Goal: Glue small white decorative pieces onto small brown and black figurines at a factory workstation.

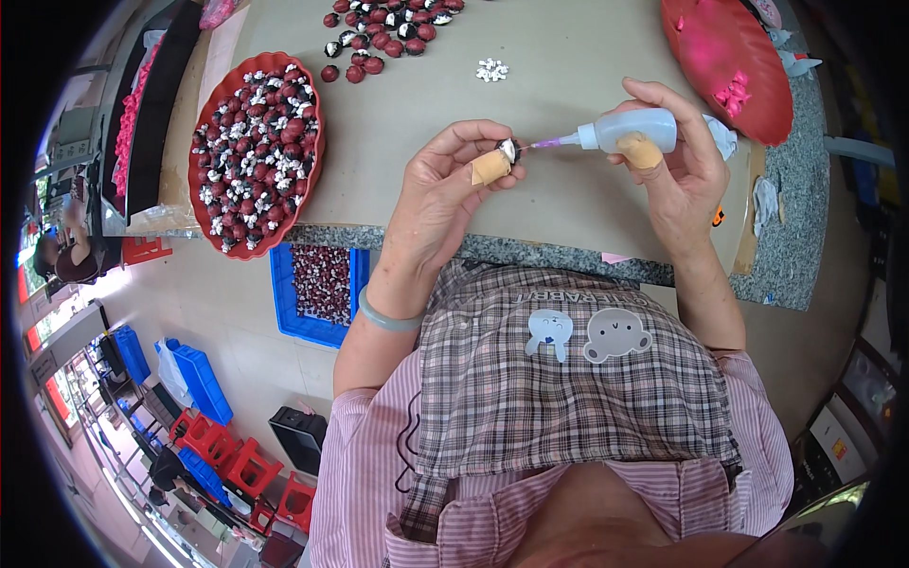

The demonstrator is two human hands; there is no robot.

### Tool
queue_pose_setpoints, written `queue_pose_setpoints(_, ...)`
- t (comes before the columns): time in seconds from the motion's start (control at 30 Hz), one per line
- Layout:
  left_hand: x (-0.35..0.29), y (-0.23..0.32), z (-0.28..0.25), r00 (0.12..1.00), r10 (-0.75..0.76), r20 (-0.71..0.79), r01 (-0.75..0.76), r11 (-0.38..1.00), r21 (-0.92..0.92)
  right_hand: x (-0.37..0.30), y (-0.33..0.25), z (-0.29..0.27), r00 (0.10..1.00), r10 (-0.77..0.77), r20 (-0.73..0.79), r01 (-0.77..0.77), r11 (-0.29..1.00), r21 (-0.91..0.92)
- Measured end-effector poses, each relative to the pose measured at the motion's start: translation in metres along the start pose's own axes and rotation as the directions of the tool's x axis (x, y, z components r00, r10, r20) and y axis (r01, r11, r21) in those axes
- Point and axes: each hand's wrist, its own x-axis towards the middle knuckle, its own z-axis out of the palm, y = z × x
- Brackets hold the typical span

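My left hand [431, 189] pinches a small round black-and-white piece [508, 150] between thumb and fingertips; the thumb has a tan wrap on it. My right hand [691, 180], its thumb wrapped too, grips a pale squeeze bottle [606, 131] lying nearly level. The bottle's thin needle tip, purple at its base, points left and reaches the piece or stops just short of it; I cannot tell which. Beyond my hands, a cluster of little white pieces [491, 70] lies on the table.
A red scalloped tray [320, 142] full of dark red balls with white bits stands at left. More red-and-black balls [388, 40] lie at the far edge. Another red tray [772, 104] holds pink pieces at far right. Below the table's left side is a blue crate [284, 298].
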Motion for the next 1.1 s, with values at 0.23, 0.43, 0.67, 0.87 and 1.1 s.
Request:
queue_pose_setpoints(0.23, 0.0005, -0.0033, -0.0031, 1.0, 0.004, 0.01, -0.004, 1.0, 0.023, -0.0031, -0.0054, 0.0024, 0.996, -0.092, -0.02, 0.085, 0.965, -0.248)
queue_pose_setpoints(0.43, 0.0003, -0.0048, -0.0026, 1.0, -0.01, 0.005, 0.009, 1.0, 0.027, -0.0026, -0.0083, 0.0058, 0.995, -0.103, -0.008, 0.096, 0.955, -0.281)
queue_pose_setpoints(0.67, 0.0002, -0.0061, -0.0028, 0.999, -0.026, 0.019, 0.025, 1.0, 0.018, -0.0002, -0.0076, 0.0082, 0.984, -0.178, 0.013, 0.173, 0.93, -0.326)
queue_pose_setpoints(0.87, 0.0003, -0.0073, -0.0029, 0.999, -0.031, 0.015, 0.03, 0.999, 0.017, 0.0013, -0.0069, 0.0085, 0.97, -0.241, 0.043, 0.241, 0.907, -0.346)
queue_pose_setpoints(1.1, 0.0011, -0.007, -0.0042, 0.999, -0.041, 0.02, 0.041, 0.999, 0.016, 0.0008, -0.0062, 0.0078, 0.962, -0.263, 0.072, 0.271, 0.893, -0.358)
